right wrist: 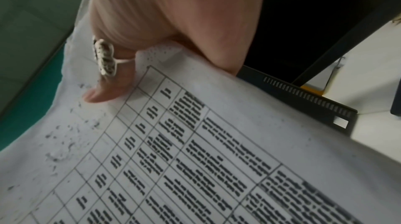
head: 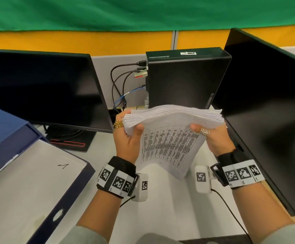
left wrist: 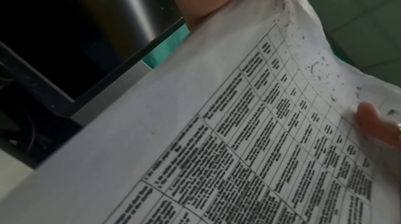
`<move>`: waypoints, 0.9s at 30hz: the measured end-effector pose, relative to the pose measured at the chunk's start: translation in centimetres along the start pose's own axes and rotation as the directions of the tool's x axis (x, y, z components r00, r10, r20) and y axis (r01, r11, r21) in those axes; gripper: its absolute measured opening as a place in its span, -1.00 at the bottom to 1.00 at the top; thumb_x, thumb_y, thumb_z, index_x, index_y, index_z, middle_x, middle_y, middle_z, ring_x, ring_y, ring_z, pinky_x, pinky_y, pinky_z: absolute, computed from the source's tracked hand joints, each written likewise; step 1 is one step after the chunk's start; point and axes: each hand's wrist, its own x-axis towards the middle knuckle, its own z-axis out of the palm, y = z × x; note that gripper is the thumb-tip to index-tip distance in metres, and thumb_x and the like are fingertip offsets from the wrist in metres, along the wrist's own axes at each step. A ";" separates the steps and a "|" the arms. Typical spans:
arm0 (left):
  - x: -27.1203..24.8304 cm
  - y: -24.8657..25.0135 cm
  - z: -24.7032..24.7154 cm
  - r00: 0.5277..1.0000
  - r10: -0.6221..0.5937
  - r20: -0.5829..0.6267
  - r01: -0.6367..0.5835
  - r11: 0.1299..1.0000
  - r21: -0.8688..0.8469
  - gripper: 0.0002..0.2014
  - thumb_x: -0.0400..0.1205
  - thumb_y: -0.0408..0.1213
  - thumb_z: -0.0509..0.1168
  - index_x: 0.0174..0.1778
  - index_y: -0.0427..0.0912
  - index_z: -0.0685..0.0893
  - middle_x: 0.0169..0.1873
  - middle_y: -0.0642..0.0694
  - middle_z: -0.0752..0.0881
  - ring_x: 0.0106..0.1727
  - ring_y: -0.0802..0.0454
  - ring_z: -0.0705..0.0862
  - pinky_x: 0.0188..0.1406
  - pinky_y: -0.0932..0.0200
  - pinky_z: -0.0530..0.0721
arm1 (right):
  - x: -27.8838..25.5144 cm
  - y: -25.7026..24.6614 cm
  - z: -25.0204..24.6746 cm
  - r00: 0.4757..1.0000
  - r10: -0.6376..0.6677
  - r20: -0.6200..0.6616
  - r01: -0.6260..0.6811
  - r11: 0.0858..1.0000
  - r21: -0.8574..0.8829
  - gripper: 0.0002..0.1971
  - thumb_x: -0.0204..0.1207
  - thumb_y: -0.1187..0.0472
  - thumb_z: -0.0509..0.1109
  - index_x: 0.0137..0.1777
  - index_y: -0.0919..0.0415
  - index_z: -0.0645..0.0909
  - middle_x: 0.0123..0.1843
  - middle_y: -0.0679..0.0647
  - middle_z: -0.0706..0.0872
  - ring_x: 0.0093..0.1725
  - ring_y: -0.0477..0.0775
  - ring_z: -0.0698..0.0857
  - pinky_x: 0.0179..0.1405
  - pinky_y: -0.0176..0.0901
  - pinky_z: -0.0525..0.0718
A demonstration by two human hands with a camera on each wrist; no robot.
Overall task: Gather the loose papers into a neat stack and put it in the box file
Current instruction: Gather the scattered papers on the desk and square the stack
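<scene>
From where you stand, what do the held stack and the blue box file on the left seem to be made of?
The stack looks like thin matte office paper: it bends between both hands, shows many sheet edges and carries a printed table. The box file looks like stiff board with a smooth dark blue covering and a pale lining, probably card; its straight walls and punched finger hole suggest that.

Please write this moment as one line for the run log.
stage: squaring | paper stack: held upright above desk | left hand: grips left edge | right hand: grips right edge | box file: open, left
</scene>
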 end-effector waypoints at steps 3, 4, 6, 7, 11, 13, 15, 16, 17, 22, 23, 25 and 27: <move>0.3 -0.2 -0.2 0.999 0.010 -0.036 -0.009 0.999 0.031 -0.49 0.34 0.36 0.24 -0.02 0.04 0.46 -0.19 0.23 0.72 -0.11 0.31 0.76 -0.32 0.46 0.69 | 0.1 -0.2 0.3 0.998 -0.015 0.054 0.015 1.000 0.002 -0.43 -0.06 -0.18 0.68 0.01 -0.08 0.71 0.02 -0.03 0.82 0.11 0.10 0.76 -0.01 -0.04 0.76; 0.3 -0.2 -0.2 0.999 0.009 -0.031 -0.009 1.000 0.017 -0.50 0.35 0.33 0.25 0.00 0.03 0.45 -0.18 0.23 0.72 -0.09 0.27 0.76 -0.31 0.44 0.70 | 0.1 -0.3 0.4 0.996 -0.015 0.083 0.014 1.000 0.003 -0.44 -0.04 -0.17 0.68 0.02 -0.10 0.72 0.03 -0.04 0.82 0.11 0.07 0.76 -0.03 -0.09 0.75; 0.3 -0.4 -0.2 1.000 -0.004 -0.015 0.004 1.000 -0.005 -0.48 0.34 0.33 0.28 0.01 0.03 0.42 -0.12 0.22 0.71 -0.06 0.21 0.76 -0.29 0.40 0.72 | 0.2 -0.4 0.2 0.990 0.004 0.143 -0.004 1.000 0.000 -0.43 -0.03 -0.16 0.68 0.04 -0.11 0.72 0.04 -0.05 0.82 0.12 0.06 0.75 -0.02 -0.12 0.74; 0.5 -0.4 -0.3 1.000 -0.007 -0.015 0.008 1.000 0.004 -0.45 0.29 0.35 0.32 0.00 0.06 0.39 -0.11 0.21 0.69 -0.05 0.22 0.75 -0.27 0.39 0.72 | 0.3 -0.4 0.0 0.985 0.017 0.170 -0.017 1.000 0.001 -0.42 -0.03 -0.16 0.68 0.05 -0.11 0.72 0.06 -0.04 0.81 0.13 0.07 0.75 -0.01 -0.10 0.74; 1.0 -0.3 -0.6 1.000 -0.010 0.028 0.009 0.999 0.031 -0.22 0.15 0.30 0.48 0.13 0.05 0.29 0.05 0.07 0.53 0.09 0.25 0.68 -0.13 0.36 0.73 | 0.5 -0.3 -0.8 0.971 0.042 0.233 -0.046 0.999 0.009 -0.41 -0.04 -0.12 0.71 0.06 -0.11 0.72 0.06 -0.03 0.81 0.13 0.06 0.75 0.00 -0.10 0.72; 1.1 0.0 -0.4 0.997 -0.011 0.081 0.007 0.999 0.042 -0.14 0.14 0.29 0.48 0.25 0.07 0.25 0.13 0.14 0.50 0.17 0.30 0.64 -0.07 0.35 0.73 | 0.5 -0.3 -0.6 0.969 0.042 0.242 -0.045 0.999 0.005 -0.41 -0.05 -0.13 0.70 0.06 -0.15 0.72 0.04 -0.06 0.82 0.12 0.03 0.75 -0.02 -0.12 0.73; 1.1 0.2 -0.3 0.990 -0.034 0.135 0.025 0.997 0.069 -0.09 0.16 0.27 0.48 0.33 0.08 0.21 0.19 0.17 0.48 0.25 0.28 0.60 -0.01 0.33 0.72 | 0.5 -0.2 -0.3 0.973 0.040 0.228 -0.043 0.999 0.005 -0.37 -0.06 -0.15 0.70 0.09 -0.14 0.69 0.05 -0.06 0.81 0.13 0.04 0.75 -0.03 -0.10 0.74; 1.1 0.4 -0.2 0.990 -0.033 0.135 0.024 0.997 0.074 -0.07 0.16 0.25 0.49 0.36 0.10 0.18 0.24 0.13 0.47 0.29 0.22 0.58 0.03 0.28 0.72 | 0.5 -0.1 -0.3 0.978 0.034 0.204 -0.036 0.999 0.007 -0.34 -0.06 -0.15 0.70 0.12 -0.10 0.67 0.07 -0.03 0.81 0.15 0.07 0.74 -0.01 -0.06 0.74; 1.2 0.4 -0.3 0.994 -0.018 0.110 0.009 0.997 0.081 -0.05 0.17 0.25 0.50 0.39 0.12 0.15 0.31 0.06 0.44 0.33 0.16 0.56 0.08 0.22 0.72 | 0.6 -0.1 -0.4 0.985 0.025 0.173 -0.028 1.000 0.015 -0.29 -0.05 -0.14 0.70 0.16 -0.01 0.65 0.09 0.02 0.80 0.17 0.13 0.73 0.03 0.02 0.74; 1.5 0.8 -0.1 0.998 0.051 0.028 -0.054 0.989 0.135 -0.09 0.19 0.30 0.41 0.40 0.40 0.06 0.23 0.66 0.33 0.27 0.42 0.51 0.23 0.27 0.66 | 0.6 0.3 -1.0 0.994 0.017 0.106 -0.019 1.000 0.018 -0.23 -0.01 -0.12 0.70 0.16 0.28 0.62 0.11 0.27 0.75 0.18 0.37 0.69 0.20 0.39 0.61; 1.4 0.5 -0.2 0.999 0.042 -0.005 -0.040 0.989 0.142 -0.08 0.19 0.33 0.41 0.39 0.39 0.04 0.26 0.60 0.31 0.33 0.28 0.50 0.27 0.12 0.65 | 0.6 0.3 -1.0 0.994 0.019 0.111 -0.021 1.000 0.009 -0.22 -0.01 -0.12 0.70 0.17 0.31 0.61 0.13 0.32 0.73 0.19 0.39 0.69 0.20 0.41 0.61; 1.0 -0.3 -0.5 0.995 0.045 -0.093 -0.030 0.987 0.156 -0.03 0.21 0.39 0.38 0.44 0.21 0.05 0.36 0.43 0.27 0.43 0.07 0.44 0.33 -0.02 0.62 | 0.7 0.2 -1.0 0.992 0.024 0.121 -0.024 1.000 -0.007 -0.19 0.00 -0.12 0.70 0.19 0.34 0.59 0.17 0.40 0.69 0.20 0.40 0.67 0.21 0.41 0.60; 0.3 -0.8 -0.5 0.993 0.047 -0.105 -0.033 0.991 0.132 -0.13 0.34 0.36 0.30 0.47 0.09 0.11 0.38 0.35 0.34 0.39 0.26 0.48 0.24 0.25 0.64 | 0.8 0.1 -0.9 0.991 0.029 0.133 -0.027 0.999 -0.019 -0.19 0.00 -0.14 0.69 0.19 0.32 0.59 0.18 0.39 0.69 0.21 0.38 0.67 0.21 0.37 0.61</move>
